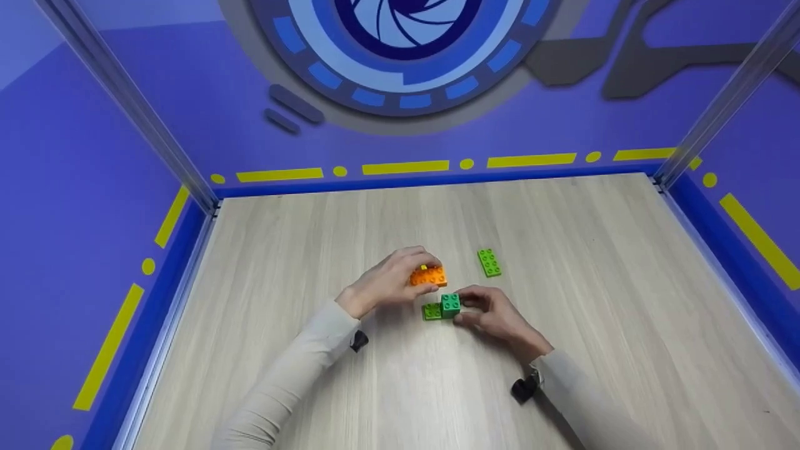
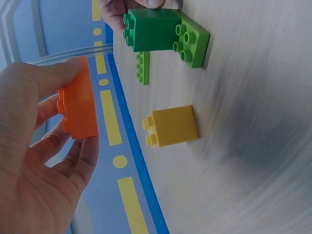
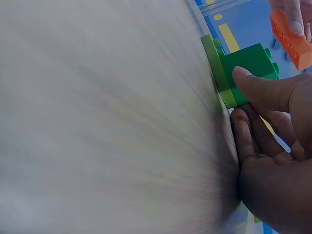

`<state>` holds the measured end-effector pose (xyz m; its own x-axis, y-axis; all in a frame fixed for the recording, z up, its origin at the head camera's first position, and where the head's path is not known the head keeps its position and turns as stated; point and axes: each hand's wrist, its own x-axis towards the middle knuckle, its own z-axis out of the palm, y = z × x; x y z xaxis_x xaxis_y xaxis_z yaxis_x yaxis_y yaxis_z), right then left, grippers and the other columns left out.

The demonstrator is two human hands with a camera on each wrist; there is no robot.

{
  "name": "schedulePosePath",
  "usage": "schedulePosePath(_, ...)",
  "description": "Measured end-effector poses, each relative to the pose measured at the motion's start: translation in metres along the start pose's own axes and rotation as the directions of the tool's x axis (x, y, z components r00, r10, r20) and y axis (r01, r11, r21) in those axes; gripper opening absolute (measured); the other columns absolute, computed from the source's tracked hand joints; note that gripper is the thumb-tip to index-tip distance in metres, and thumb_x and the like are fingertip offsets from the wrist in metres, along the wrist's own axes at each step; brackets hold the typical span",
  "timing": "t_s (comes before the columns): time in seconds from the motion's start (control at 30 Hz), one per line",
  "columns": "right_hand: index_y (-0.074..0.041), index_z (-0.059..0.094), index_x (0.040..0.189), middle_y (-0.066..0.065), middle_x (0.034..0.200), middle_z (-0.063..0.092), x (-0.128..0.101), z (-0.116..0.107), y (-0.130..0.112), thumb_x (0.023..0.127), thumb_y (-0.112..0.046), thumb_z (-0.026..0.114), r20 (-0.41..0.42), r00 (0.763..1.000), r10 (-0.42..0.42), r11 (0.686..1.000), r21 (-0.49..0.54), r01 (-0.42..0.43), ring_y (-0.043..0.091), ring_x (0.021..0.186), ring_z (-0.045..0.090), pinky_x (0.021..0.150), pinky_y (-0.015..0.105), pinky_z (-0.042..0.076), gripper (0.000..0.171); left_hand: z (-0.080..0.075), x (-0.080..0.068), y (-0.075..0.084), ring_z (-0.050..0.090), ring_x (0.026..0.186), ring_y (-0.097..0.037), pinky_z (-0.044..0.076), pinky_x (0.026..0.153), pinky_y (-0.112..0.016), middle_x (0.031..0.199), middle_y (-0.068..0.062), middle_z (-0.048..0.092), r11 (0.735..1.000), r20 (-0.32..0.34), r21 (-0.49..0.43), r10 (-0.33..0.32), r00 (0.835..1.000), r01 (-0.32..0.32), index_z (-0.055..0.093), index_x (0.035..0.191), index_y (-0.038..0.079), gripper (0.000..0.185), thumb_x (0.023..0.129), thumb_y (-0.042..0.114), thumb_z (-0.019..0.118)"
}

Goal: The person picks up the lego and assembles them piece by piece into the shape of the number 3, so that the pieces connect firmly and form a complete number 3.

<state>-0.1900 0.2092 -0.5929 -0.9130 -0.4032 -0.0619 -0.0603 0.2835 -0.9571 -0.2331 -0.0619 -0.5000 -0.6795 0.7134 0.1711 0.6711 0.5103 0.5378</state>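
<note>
My left hand [image 1: 395, 275] grips an orange brick [image 2: 83, 105] by its sides, holding it above the table. Below it, a tall yellow brick [image 2: 173, 126] stands on the table, mostly hidden in the head view. With thumb and fingers my right hand [image 1: 497, 315] pinches a tall dark green brick [image 1: 450, 305]. That brick sits on one end of a flat light green brick [image 1: 432, 311], whose studs at the left end are bare. The light green piece rests on the table. The orange brick is just behind and left of the dark green one, apart from it.
Another light green brick [image 1: 489, 262] lies farther back to the right, studs up. The wooden table [image 1: 400, 387] is bounded by purple-blue panels [image 1: 400, 150] at the back and both sides. Black wrist devices [image 1: 525, 389] sit on both arms.
</note>
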Motion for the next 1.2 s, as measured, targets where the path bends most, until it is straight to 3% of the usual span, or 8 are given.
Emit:
schedulePosePath(0.47,-0.003,0.073,0.129,0.017,0.129,0.074,0.002,-0.002,0.001,0.09,-0.001,0.082,0.004,1.0,-0.014,1.0,-0.017,0.014,0.033,0.122,0.071,0.106,0.032,0.058,0.041,0.013,0.004,0.009,0.063,0.106,-0.017,0.056,0.098,-0.034,0.121,-0.005,0.071,1.0,0.021,0.006,0.025,0.999,-0.025,0.07,0.131,0.011,0.035,0.102,0.029,0.075)
schedulePosePath(0.77,-0.005,0.074,0.128,0.016,0.129,0.075,0.002,-0.001,0.002,0.089,0.0,0.082,0.005,0.999,-0.032,0.999,-0.013,0.032,0.033,0.123,0.071,0.109,0.037,0.056,0.041,0.021,0.005,0.011,0.063,0.111,-0.017,0.056,0.104,-0.034,0.125,-0.003,0.069,1.0,0.051,-0.001,0.005,0.999,-0.005,0.069,0.133,0.014,0.035,0.103,0.032,0.074)
schedulePosePath(1.07,-0.003,0.073,0.13,0.016,0.13,0.074,0.002,-0.002,0.003,0.089,0.002,0.082,0.008,1.0,-0.028,1.0,-0.001,0.028,0.031,0.122,0.071,0.106,0.031,0.057,0.042,0.032,0.002,0.007,0.061,0.105,-0.015,0.055,0.096,-0.03,0.121,-0.001,0.07,1.0,0.043,-0.027,-0.003,0.999,0.005,0.071,0.131,0.015,0.036,0.101,0.033,0.076)
schedulePosePath(1.2,-0.004,0.073,0.131,0.016,0.131,0.073,0.002,-0.001,0.003,0.09,0.0,0.082,0.015,1.0,-0.026,1.0,0.007,0.026,0.031,0.123,0.071,0.107,0.034,0.057,0.042,0.037,0.001,0.007,0.061,0.106,-0.014,0.054,0.097,-0.029,0.123,-0.001,0.07,1.0,0.045,-0.03,-0.003,0.999,0.005,0.071,0.132,0.015,0.035,0.102,0.033,0.076)
